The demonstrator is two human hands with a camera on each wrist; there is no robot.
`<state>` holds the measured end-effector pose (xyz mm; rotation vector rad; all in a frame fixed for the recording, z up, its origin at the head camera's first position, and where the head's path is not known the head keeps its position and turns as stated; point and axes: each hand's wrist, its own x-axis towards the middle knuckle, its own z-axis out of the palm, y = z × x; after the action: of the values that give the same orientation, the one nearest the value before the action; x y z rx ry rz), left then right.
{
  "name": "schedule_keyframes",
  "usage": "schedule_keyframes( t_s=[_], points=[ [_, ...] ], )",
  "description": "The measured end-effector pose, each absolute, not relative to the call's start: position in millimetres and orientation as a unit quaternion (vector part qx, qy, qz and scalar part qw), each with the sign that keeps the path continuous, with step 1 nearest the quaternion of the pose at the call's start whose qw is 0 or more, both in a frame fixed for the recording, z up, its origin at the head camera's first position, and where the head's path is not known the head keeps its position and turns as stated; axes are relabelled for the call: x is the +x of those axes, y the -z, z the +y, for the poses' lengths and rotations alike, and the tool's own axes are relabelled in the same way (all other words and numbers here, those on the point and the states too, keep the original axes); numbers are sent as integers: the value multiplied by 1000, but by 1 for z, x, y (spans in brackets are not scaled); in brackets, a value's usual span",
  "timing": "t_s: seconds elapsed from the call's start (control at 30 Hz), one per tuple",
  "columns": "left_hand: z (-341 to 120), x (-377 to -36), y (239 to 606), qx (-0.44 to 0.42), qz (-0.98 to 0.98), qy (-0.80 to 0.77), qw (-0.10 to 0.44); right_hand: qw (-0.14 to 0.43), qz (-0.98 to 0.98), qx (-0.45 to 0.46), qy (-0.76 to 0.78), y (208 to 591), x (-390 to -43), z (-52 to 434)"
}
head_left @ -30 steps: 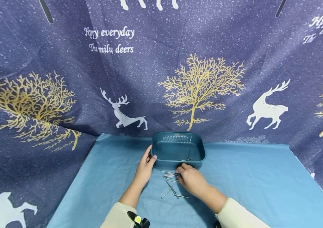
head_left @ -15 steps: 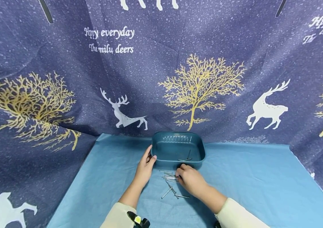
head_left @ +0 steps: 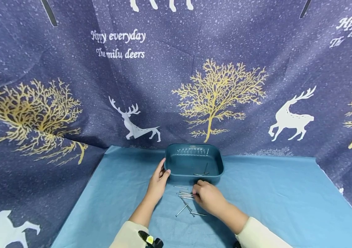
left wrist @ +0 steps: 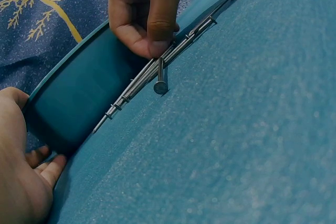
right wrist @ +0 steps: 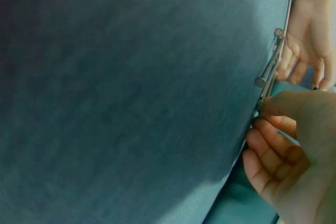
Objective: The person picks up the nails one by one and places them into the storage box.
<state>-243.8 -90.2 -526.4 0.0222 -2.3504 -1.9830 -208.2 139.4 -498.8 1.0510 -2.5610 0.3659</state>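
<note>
My left hand [head_left: 157, 182] rests against the left front corner of a dark teal plastic tray [head_left: 176, 176], thumb and fingers on either side of it. My right hand [head_left: 208, 196] is just in front of the tray. Its thumb and index finger pinch a nail [left wrist: 160, 86], whose round head points out below the fingertips in the left wrist view. Several loose nails [head_left: 184, 195] lie side by side left of those fingertips. The pinching fingertips hide some nail ends. A few nails [head_left: 201, 174] lie inside the tray near its front wall.
Closer to me on the blue cloth [head_left: 272, 199] lie crossed nails [head_left: 182, 209] and a single nail [head_left: 198, 214]. One more nail [head_left: 181, 187] lies near the tray's front wall. A dark blue printed curtain [head_left: 176, 86] hangs behind the table.
My right fingertips have shifted slightly toward me and right. Nails beside them have moved into a tighter group, apart from the one near the tray. The left hand and tray stay put.
</note>
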Motion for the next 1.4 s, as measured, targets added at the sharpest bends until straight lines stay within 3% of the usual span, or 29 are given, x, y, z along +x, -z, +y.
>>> schedule_keyframes(
  t_s=[0.4,1.4],
  points=[
    [-89,-242,526,11,-766,642,25,162,-909,360,-135,499,-207,141],
    [-90,-243,528,7,-764,644,35,198,-903,349,-154,494,-206,143]
  ],
)
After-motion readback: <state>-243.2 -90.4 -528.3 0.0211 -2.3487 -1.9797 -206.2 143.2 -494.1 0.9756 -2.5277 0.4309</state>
